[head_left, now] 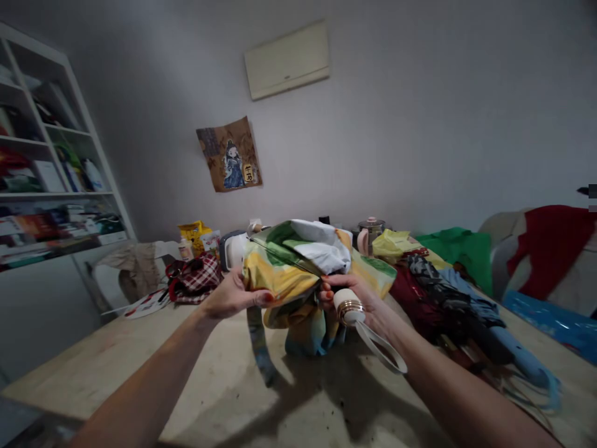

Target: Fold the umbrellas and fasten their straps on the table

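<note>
A folding umbrella [284, 274] with a loose green, yellow and white canopy is held above the table in front of me. Its white handle [347, 305] has gold rings and a wrist loop, and points toward me. My right hand [357, 292] closes around the umbrella just by the handle, fingertips on the gathered fabric. At the canopy's left edge, my left hand [237, 295] pinches the yellow cloth between thumb and fingers. A narrow strap [259, 348] dangles below the canopy. The shaft is hidden within the folds.
Several folded umbrellas [448, 305] lie on the wooden table [219, 386] at right, near a green bag [461, 249]. A red plaid bag [198, 280] sits at left. Behind the canopy stands a glass pot [372, 230]. Chairs flank the table; shelves [51, 137] stand at far left.
</note>
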`<action>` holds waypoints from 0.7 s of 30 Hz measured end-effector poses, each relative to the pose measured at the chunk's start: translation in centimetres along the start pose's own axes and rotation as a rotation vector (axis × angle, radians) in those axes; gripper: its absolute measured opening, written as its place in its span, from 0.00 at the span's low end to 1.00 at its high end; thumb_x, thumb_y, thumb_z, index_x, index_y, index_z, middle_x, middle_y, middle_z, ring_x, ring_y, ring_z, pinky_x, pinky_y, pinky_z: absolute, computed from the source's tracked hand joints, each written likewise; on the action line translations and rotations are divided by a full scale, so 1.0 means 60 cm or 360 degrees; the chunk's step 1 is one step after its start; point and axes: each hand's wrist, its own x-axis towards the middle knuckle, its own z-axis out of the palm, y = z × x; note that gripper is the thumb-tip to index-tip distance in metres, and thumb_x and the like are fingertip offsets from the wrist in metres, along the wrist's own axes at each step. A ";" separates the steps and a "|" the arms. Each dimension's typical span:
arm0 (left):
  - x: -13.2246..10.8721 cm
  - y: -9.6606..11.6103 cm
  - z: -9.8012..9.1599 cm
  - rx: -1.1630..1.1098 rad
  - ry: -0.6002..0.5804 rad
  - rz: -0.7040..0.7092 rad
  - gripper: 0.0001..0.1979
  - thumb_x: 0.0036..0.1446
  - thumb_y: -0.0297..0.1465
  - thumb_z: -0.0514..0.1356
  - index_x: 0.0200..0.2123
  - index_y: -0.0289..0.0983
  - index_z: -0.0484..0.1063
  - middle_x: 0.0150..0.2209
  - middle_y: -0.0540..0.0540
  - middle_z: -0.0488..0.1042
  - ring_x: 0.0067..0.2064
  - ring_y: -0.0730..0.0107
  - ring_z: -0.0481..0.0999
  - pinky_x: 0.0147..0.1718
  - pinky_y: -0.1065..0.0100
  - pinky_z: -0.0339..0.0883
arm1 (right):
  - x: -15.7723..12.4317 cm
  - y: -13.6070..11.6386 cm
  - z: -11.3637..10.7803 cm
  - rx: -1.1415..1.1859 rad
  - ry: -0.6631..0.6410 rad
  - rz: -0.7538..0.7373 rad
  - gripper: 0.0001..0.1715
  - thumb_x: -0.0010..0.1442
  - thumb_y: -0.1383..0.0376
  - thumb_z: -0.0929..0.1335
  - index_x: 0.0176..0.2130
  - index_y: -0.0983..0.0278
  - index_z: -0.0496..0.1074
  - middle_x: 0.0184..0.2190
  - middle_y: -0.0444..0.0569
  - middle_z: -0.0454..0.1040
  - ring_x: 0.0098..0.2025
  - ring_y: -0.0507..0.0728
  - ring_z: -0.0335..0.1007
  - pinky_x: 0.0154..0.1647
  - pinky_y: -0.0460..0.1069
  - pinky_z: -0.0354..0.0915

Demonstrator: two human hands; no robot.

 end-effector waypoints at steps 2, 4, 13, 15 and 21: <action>0.002 0.021 0.001 0.0071 0.0001 0.0122 0.16 0.42 0.29 0.72 0.37 0.35 0.80 0.33 0.42 0.81 0.38 0.56 0.81 0.40 0.62 0.76 | 0.001 0.003 -0.002 0.0058 0.0050 0.0020 0.06 0.55 0.73 0.67 0.27 0.69 0.65 0.21 0.47 0.68 0.22 0.49 0.67 0.23 0.42 0.68; 0.004 0.033 0.001 0.0152 -0.0019 0.0180 0.16 0.38 0.27 0.73 0.36 0.36 0.80 0.33 0.42 0.81 0.37 0.56 0.81 0.40 0.64 0.76 | 0.001 0.004 -0.002 0.0109 0.0068 0.0044 0.06 0.55 0.73 0.67 0.27 0.69 0.65 0.21 0.47 0.68 0.22 0.49 0.67 0.23 0.42 0.68; -0.005 0.022 0.021 0.0120 -0.0115 0.0020 0.15 0.36 0.29 0.73 0.32 0.34 0.79 0.26 0.43 0.79 0.29 0.59 0.79 0.29 0.66 0.76 | -0.003 -0.001 -0.003 0.0084 -0.0047 0.0065 0.08 0.53 0.71 0.70 0.26 0.70 0.65 0.20 0.47 0.68 0.21 0.50 0.68 0.21 0.42 0.69; -0.012 0.019 0.012 -0.0154 0.0002 0.0080 0.22 0.34 0.33 0.74 0.37 0.35 0.79 0.29 0.42 0.80 0.32 0.53 0.81 0.33 0.60 0.77 | -0.002 0.001 -0.003 0.0048 -0.0043 0.0050 0.09 0.52 0.71 0.70 0.26 0.70 0.65 0.20 0.47 0.68 0.20 0.50 0.67 0.19 0.42 0.68; -0.031 -0.030 -0.084 -0.0377 0.0160 0.0022 0.25 0.26 0.39 0.77 0.29 0.34 0.77 0.23 0.45 0.76 0.25 0.61 0.77 0.26 0.65 0.74 | 0.000 0.007 0.007 0.0044 0.0101 -0.0138 0.06 0.50 0.75 0.69 0.26 0.71 0.66 0.20 0.46 0.68 0.20 0.48 0.68 0.20 0.40 0.67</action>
